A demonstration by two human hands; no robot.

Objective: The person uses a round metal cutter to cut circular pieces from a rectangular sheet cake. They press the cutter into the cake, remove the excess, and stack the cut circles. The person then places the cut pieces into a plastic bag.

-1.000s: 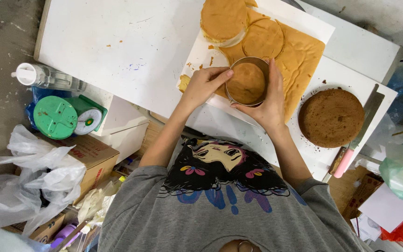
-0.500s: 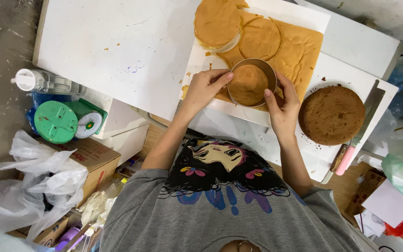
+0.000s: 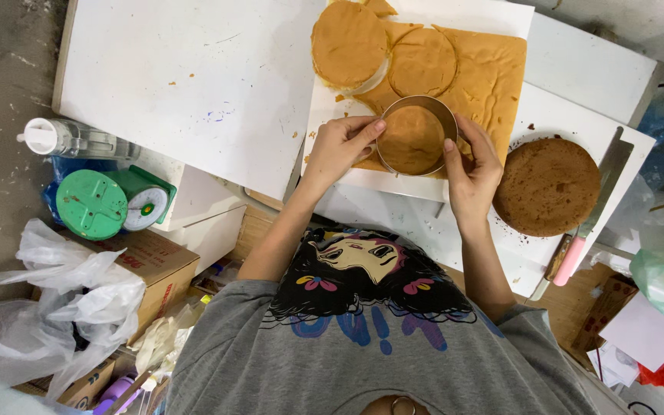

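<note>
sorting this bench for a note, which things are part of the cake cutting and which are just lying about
In use: left hand, right hand, metal ring cutter, sponge sheet, cut round.
Lying about: dark round cake, pink-handled knife, green scale, bottle.

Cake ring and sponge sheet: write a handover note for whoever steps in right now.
Left hand: fingers on the left rim of the metal cake ring.
Right hand: fingers on its right rim.
Ring sits on the near edge of the tan sponge sheet, a sponge round inside it.
Done: one cut disc lies at the sheet's top left; a second circle is marked beside it.
Left: the ringed round is not yet lifted out.
Dark round cake and knife sit to the right.
</note>
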